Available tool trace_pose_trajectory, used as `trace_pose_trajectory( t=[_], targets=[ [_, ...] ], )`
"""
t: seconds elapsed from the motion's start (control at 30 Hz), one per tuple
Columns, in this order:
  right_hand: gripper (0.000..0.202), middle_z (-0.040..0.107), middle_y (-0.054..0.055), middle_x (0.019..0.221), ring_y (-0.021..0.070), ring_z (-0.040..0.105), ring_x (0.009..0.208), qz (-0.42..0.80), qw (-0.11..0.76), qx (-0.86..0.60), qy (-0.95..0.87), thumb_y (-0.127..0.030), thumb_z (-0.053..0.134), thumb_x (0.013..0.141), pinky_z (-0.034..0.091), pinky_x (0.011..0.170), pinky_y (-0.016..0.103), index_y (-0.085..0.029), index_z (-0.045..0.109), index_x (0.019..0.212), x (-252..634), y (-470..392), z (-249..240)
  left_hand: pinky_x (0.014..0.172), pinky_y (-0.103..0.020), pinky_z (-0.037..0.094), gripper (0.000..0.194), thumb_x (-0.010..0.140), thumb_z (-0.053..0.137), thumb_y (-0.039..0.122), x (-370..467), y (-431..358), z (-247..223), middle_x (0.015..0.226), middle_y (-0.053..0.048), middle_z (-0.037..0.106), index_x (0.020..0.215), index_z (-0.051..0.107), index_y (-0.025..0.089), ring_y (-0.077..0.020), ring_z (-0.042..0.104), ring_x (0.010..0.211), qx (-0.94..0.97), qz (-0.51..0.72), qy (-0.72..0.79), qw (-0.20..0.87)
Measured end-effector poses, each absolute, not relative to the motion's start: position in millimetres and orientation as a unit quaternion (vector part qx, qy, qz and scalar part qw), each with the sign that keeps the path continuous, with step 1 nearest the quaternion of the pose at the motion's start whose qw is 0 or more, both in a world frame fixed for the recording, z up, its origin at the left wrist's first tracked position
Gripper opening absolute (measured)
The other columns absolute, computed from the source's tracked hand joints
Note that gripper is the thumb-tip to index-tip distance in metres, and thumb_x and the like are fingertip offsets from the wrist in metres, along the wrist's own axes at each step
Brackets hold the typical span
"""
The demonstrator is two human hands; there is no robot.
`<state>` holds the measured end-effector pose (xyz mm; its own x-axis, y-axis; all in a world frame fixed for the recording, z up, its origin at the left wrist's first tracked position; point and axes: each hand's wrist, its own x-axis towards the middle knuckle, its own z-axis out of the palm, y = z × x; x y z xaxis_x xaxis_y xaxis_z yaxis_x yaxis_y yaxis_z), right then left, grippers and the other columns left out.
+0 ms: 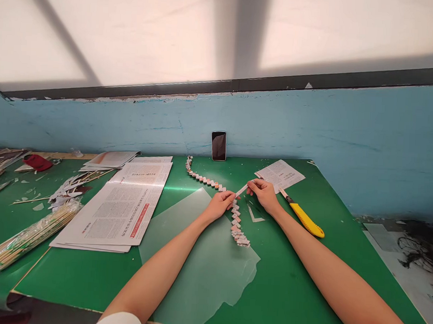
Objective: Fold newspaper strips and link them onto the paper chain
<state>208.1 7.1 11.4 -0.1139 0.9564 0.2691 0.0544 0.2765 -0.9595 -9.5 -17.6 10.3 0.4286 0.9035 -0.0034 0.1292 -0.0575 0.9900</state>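
a blue wall (pixel 313 123) with pale panels (pixel 154 33) above it backs a green desk (pixel 285 291), where a person works with both bare hands. at the middle of the desk, the left hand (pixel 221 203) is pinched on a folded-paper chain (pixel 236 221), which winds from near the back edge, past the fingers, toward the near edge. the right hand (pixel 263 193) grips the far end of a slim paper strip (pixel 241 190) between thumb and fingertips; the strip slants across the gap to the left hand, though exactly how it meets the chain there is too small to make out. a translucent sheet (pixel 196 272) lies under the left forearm, reaching the near edge. a yellow cutter (pixel 306 220) rests toward the right edge, its blade end beside a piece of newsprint (pixel 283 175) near the back right corner. a phone (pixel 219 146) stands against the wall at the back edge. newspapers (pixel 127 205) are stacked along the left side, with bagged wooden sticks (pixel 34 234) just beside them and a red item (pixel 37 162) farther back.
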Motion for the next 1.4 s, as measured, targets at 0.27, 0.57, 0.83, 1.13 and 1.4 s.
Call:
trace_pose_trajectory(
  t=[0.27,0.57,0.83,1.13,1.4],
  targets=[
    [0.039,0.066,0.002,0.067,0.0161,0.056,0.063,0.438,0.521,-0.411,-0.606,-0.052,0.066,0.093,0.047,0.065,0.029,-0.02,0.067,0.07,209,5,16,0.058,-0.024,0.033,0.049,0.093,0.056,0.06,-9,-16,3,0.052,0.005,0.049,0.097,0.071,0.014,-0.0106,0.042,0.051,0.638,0.352,0.409,0.549],
    [0.042,0.078,0.007,0.104,0.0243,0.07,0.086,0.498,0.374,-0.372,-0.688,-0.051,0.075,0.085,0.056,0.076,0.034,-0.021,0.079,0.114,191,-8,12,0.065,-0.025,0.044,0.042,0.096,0.053,0.054,-8,-22,8,0.063,-0.001,0.063,0.08,0.064,0.017,-0.0141,0.059,0.061,0.682,0.336,0.392,0.518],
    [0.048,0.077,0.006,0.098,0.0249,0.069,0.097,0.51,0.383,-0.362,-0.68,-0.061,0.059,0.094,0.056,0.086,0.036,-0.022,0.078,0.115,187,-10,13,0.064,-0.025,0.045,0.042,0.099,0.048,0.052,-6,-22,9,0.061,-0.001,0.064,0.08,0.063,0.018,-0.0146,0.059,0.059,0.695,0.338,0.405,0.489],
    [0.06,0.039,-0.004,0.054,0.0135,0.04,0.05,0.465,0.532,-0.426,-0.565,-0.071,0.05,0.095,0.033,0.051,0.028,-0.017,0.076,0.094,195,4,4,0.064,-0.025,0.045,0.04,0.099,0.046,0.052,-4,-27,16,0.06,0.0,0.064,0.083,0.064,0.019,-0.0146,0.059,0.058,0.699,0.327,0.415,0.482],
    [0.066,0.055,0.001,0.063,0.0174,0.051,0.058,0.455,0.489,-0.41,-0.622,-0.074,0.045,0.095,0.043,0.056,0.029,-0.017,0.077,0.106,192,-2,10,0.065,-0.026,0.046,0.044,0.099,0.046,0.057,-7,-23,9,0.06,0.0,0.064,0.087,0.064,0.019,-0.0146,0.059,0.059,0.677,0.351,0.407,0.503]
  ],
)
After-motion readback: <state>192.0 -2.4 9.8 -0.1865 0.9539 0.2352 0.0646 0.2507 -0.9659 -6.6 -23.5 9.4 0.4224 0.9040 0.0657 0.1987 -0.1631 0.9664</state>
